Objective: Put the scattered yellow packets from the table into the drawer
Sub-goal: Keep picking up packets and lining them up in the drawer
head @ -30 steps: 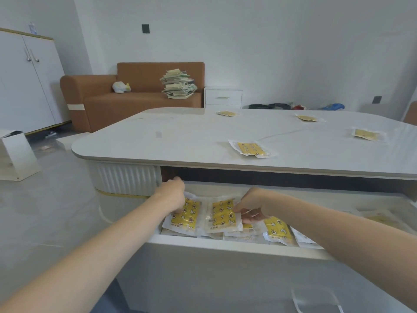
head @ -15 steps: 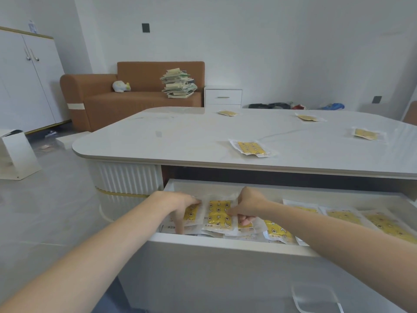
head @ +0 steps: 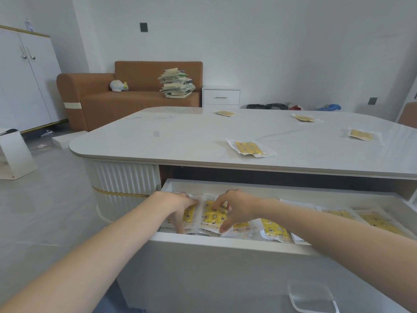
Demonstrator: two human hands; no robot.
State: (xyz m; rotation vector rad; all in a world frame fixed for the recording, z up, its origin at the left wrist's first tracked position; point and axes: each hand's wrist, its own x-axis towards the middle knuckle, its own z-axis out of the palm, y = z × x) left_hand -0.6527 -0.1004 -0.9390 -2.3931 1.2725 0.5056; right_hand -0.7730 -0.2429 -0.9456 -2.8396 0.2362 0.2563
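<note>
Both hands are down in the left end of the open white drawer (head: 225,241), each with bent fingers and thumb spanning one flat, clear-edged plastic packet with a yellow patterned middle. The left hand (head: 178,206) holds the left packet (head: 189,216) and the right hand (head: 234,206) holds the right packet (head: 212,216), both laid on others already in the drawer. Four more packets (head: 249,148) lie on the glossy white worktop (head: 180,136) above and behind the drawer. They look light, limp and slick, so I'd pinch each by its clear sealed border, or slide it toward the drawer first.
</note>
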